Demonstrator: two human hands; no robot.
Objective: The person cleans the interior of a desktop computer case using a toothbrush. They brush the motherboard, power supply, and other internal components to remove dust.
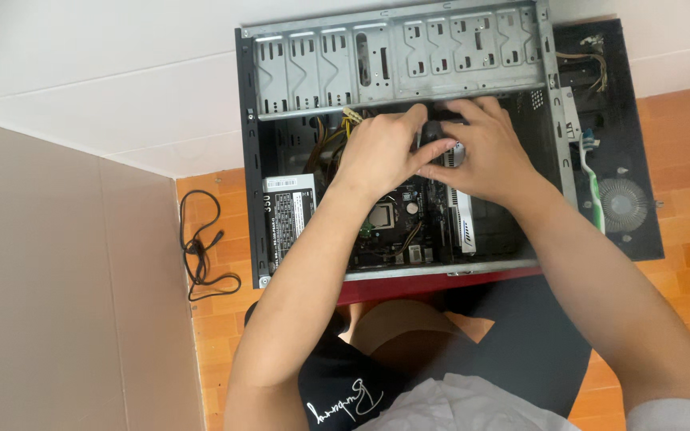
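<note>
Left hand (378, 148) and right hand (485, 152) pressed together, pinching small black part (433, 129) inside open grey metal computer case (397, 48), near drive-bay edge, above green motherboard (393, 231).

Hands: two, left hand (381, 152) and right hand (485, 152)
Computer case (397, 48): one
Black cable (201, 247): one
Toothbrush (592, 183): one

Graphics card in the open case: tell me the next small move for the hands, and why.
Probably a gentle, even lift or wiggle of the graphics card. Both the left hand and the right hand meet over its upper end, near the drive bays of the computer case. The fingers hide what they grip, so any latch there should be checked first.
</note>
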